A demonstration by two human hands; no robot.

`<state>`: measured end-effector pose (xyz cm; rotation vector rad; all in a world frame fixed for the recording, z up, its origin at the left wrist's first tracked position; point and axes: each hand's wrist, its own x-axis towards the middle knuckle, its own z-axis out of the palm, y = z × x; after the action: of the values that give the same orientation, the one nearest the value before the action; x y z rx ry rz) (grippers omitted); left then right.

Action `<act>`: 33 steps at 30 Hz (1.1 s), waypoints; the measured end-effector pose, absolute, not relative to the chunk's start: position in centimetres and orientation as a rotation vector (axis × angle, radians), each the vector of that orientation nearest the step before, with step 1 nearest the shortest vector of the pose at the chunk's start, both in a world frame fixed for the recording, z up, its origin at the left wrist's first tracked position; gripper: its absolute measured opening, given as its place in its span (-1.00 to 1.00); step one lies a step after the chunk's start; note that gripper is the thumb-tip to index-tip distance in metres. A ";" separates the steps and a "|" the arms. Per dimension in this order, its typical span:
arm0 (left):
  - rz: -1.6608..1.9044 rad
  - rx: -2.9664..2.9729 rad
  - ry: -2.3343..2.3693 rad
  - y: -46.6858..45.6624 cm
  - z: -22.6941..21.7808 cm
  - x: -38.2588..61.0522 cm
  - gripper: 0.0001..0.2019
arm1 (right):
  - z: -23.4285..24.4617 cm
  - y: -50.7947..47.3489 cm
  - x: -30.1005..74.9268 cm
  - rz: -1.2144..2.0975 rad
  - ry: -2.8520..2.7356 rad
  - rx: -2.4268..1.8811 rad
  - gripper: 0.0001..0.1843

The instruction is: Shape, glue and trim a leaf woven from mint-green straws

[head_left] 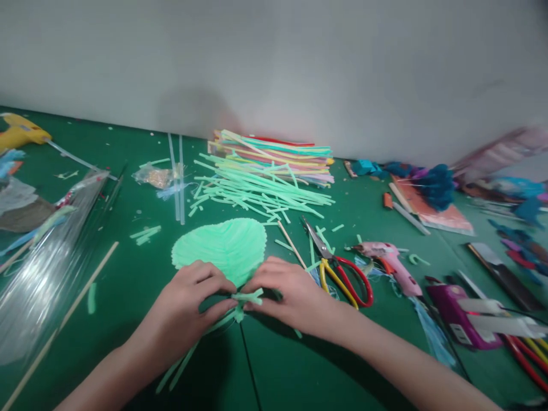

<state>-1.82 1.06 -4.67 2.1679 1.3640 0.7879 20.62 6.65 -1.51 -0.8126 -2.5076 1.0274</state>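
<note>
A light green, leaf-shaped fan of pipe cleaners point(220, 246) lies on the table just beyond my hands, its narrow base between them. Closed in a pinch, my left hand point(188, 305) grips short green pipe cleaner ends point(250, 296) at that base. My right hand point(291, 297) is closed from the other side, thumb and fingers about the same bundle. Longer green strands point(184, 365) trail down under my left hand. The exact contact of the fingertips is partly hidden. Right of my right hand lie scissors point(342, 268) with red and yellow handles.
Green pipe cleaners point(261, 188) are piled before a multicoloured bundle point(278, 149) near the wall. A pink glue gun point(391, 265) and a purple box point(462, 319) lie at right. At left are a yellow glue gun point(23, 132), a wooden stick point(88, 285) and clear plastic wrap point(47, 262).
</note>
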 end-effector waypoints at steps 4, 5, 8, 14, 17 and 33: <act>0.776 2.190 1.369 1.3 -5.0 -1.6 -0.94 | -3.4 6.3 19.7 0.963 -2.408 -0.816 -0.84; 0.776 2.189 1.367 1.3 -5.0 -1.6 -0.94 | -3.6 6.2 19.7 0.971 -2.385 -0.828 -0.83; 0.778 2.176 1.364 1.5 -4.9 -1.8 -0.96 | -3.5 5.7 19.9 1.007 -2.368 -0.857 -0.87; 0.772 2.164 1.372 1.4 -4.1 -1.8 -0.93 | -1.5 6.8 20.6 1.005 -2.409 -0.992 -0.87; 0.774 2.177 1.393 1.2 -3.9 -1.6 -0.88 | -0.2 7.9 20.7 0.981 -2.460 -1.075 -0.81; 0.775 2.232 1.378 1.1 -4.2 -1.7 -0.92 | -2.2 6.4 18.9 0.866 -2.351 -0.810 -0.83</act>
<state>-1.72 1.13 -4.20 2.2318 1.3782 0.7754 18.95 6.40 -2.19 -0.8101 -2.3509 0.8660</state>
